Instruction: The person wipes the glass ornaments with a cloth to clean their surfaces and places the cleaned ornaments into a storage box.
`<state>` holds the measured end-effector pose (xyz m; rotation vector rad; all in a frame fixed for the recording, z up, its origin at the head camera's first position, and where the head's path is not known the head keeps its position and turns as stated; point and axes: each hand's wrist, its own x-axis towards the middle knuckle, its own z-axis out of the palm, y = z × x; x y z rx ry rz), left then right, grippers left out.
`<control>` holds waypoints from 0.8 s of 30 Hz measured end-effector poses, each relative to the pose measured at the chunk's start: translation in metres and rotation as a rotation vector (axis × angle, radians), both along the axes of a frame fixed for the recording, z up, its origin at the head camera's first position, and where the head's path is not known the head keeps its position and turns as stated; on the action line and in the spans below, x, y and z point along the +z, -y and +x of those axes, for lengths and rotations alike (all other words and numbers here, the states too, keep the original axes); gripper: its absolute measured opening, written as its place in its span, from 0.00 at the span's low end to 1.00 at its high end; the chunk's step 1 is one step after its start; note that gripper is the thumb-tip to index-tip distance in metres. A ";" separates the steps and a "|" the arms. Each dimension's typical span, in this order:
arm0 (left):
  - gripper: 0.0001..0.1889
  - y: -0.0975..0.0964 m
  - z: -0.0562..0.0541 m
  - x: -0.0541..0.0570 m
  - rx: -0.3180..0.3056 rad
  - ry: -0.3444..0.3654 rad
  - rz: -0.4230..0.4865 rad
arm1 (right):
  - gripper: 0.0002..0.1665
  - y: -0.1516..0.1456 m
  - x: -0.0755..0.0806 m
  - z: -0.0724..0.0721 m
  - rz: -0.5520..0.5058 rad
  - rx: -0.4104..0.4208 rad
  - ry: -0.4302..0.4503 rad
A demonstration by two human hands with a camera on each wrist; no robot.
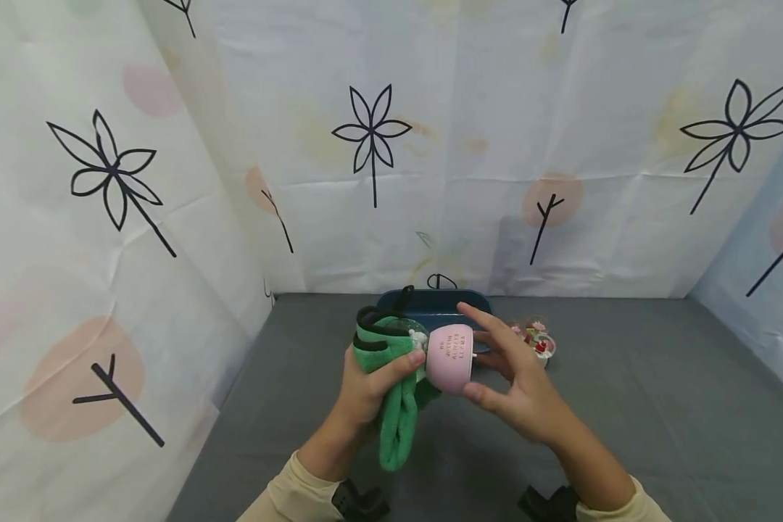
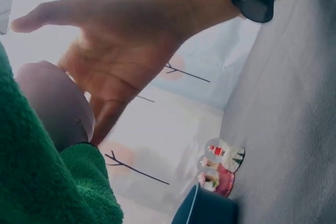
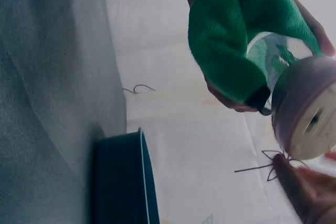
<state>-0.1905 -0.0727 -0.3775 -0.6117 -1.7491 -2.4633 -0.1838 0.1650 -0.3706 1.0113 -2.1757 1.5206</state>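
A snow globe with a rounded pink base (image 1: 449,359) lies on its side in the air, small lettering on the base. My left hand (image 1: 372,384) grips its glass end through a green cloth (image 1: 399,417) with black edging, thumb toward the base. Most of the glass (image 3: 268,56) is hidden by the cloth. Beside the base's underside is my right hand (image 1: 518,388), fingers spread and thumb tip right at the rim. In the right wrist view the pale underside (image 3: 315,127) shows a dark slot, with a fingertip (image 3: 286,174) close to its edge.
A dark blue bin (image 1: 431,301) stands at the back of the grey table (image 1: 626,406), behind the hands. To its right are small snow globes (image 1: 538,342) with red and pink figures. A patterned white cloth backdrop (image 1: 470,159) encloses the table at the back and sides.
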 end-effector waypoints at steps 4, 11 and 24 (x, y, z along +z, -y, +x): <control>0.27 -0.003 0.000 -0.002 0.074 -0.012 -0.035 | 0.33 0.002 0.004 0.002 -0.043 -0.031 0.293; 0.23 -0.002 -0.003 -0.005 0.047 -0.047 -0.023 | 0.32 0.008 0.007 0.002 -0.099 0.034 0.426; 0.09 0.007 -0.006 0.001 -0.075 0.045 0.046 | 0.32 0.017 -0.012 -0.013 0.041 -0.071 -0.604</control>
